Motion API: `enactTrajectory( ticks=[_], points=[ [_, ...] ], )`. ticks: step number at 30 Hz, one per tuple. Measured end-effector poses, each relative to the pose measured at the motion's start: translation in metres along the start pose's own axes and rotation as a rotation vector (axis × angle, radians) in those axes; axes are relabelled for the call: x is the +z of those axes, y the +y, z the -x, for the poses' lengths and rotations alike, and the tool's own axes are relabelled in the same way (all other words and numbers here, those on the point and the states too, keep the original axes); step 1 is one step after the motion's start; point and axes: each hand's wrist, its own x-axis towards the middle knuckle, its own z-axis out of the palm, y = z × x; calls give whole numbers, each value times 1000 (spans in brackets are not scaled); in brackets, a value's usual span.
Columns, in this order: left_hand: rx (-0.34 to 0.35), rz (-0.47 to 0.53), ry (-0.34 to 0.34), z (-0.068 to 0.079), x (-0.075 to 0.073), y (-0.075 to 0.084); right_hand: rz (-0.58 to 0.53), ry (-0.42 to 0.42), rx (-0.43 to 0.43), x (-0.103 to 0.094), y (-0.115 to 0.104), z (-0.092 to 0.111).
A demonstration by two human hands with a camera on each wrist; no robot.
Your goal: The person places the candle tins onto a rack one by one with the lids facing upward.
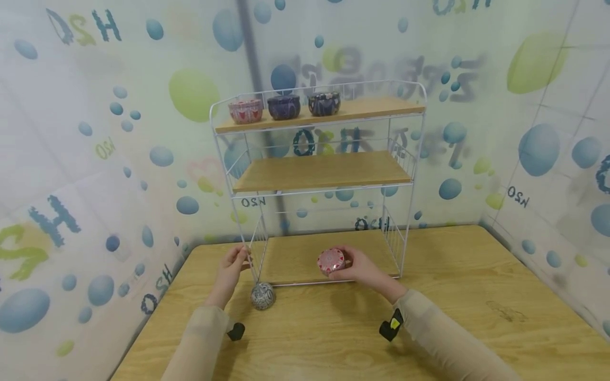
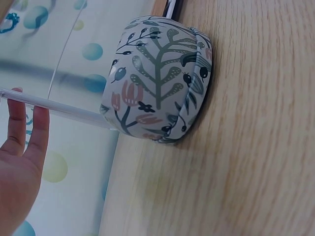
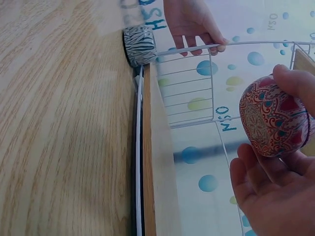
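My right hand [image 1: 355, 264] holds a small round tin [image 1: 331, 261] with a red and pink pattern between thumb and fingers, just above the front of the bottom shelf. In the right wrist view this tin [image 3: 273, 118] is tilted, its ornate patterned side showing. With its fingertips, my left hand [image 1: 234, 267] grips the white front-left post [image 2: 74, 112] of the wire rack. Below that hand, a white tin [image 1: 263, 295] with a dark leafy pattern stands on the table by the rack's front-left corner. Up close, the left wrist view shows leaves and pink flowers on this tin [image 2: 157, 83].
The three-tier rack has a wooden middle shelf [image 1: 324, 170] and bottom shelf [image 1: 290, 259]. On its top shelf [image 1: 376, 107], a pink tin [image 1: 245, 111], a dark purple tin [image 1: 284, 107] and a dark patterned tin [image 1: 324, 103] stand in a row. A wooden table [image 1: 457, 296] carries the rack.
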Motion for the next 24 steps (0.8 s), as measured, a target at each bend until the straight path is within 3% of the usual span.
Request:
enactTrajectory(
  ticks=[6, 24],
  points=[
    [7, -5, -20, 9, 5, 18, -8, -3, -3, 1, -2, 1],
    [27, -24, -15, 6, 4, 15, 4, -5, -63, 0, -2, 2]
  ],
)
